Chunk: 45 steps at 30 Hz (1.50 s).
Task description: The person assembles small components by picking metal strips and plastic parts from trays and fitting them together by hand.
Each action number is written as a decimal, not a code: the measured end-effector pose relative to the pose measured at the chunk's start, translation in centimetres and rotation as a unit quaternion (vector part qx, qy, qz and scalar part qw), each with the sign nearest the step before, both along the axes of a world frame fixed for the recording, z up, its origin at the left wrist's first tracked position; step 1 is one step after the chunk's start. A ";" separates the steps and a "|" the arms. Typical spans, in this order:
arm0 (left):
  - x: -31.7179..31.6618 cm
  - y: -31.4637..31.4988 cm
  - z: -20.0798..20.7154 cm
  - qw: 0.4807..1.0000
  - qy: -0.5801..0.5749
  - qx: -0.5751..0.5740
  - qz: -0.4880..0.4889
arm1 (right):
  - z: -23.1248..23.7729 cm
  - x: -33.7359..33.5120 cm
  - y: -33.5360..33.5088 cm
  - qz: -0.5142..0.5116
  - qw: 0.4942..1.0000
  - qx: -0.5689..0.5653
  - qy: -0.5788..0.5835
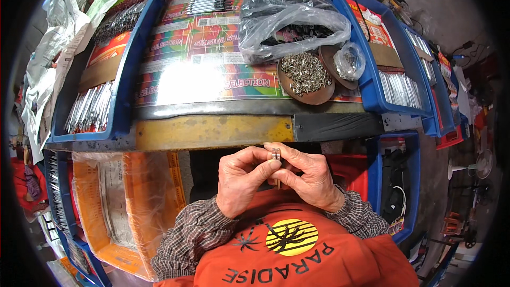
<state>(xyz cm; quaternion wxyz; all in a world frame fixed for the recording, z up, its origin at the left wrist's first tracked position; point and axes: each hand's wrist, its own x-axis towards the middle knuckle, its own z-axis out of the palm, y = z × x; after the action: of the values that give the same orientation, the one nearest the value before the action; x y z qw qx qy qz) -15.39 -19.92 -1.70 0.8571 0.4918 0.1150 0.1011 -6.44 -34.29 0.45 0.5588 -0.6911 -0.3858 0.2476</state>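
Left hand (239,178) and right hand (308,172) pinch a small metal piece (275,154) between them, right on this side of the worktable (212,132). Their grip hides most of it, its full shape unclear!

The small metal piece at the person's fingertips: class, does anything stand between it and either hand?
Nothing visible does. The left hand and right hand meet around the small metal piece, their fingers hiding part of it.
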 end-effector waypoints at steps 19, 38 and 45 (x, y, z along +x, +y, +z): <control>-0.3 2.6 2.3 0.973 0.038 0.080 -0.214 | 2.4 3.4 -0.9 0.140 0.989 0.046 0.033; 1.1 1.5 2.7 0.862 -0.081 0.492 0.091 | 4.7 6.4 0.8 0.061 0.996 -0.017 -0.068; 1.0 2.8 2.3 0.850 -0.080 0.507 0.121 | 7.2 13.6 4.6 -0.073 0.922 -0.062 -0.374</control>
<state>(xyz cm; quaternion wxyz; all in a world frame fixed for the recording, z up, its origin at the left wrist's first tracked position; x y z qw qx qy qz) -14.39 -17.13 0.65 0.4759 0.8305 0.0368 0.2872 7.13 -29.71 7.70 0.3464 -0.7926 -0.4995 -0.0474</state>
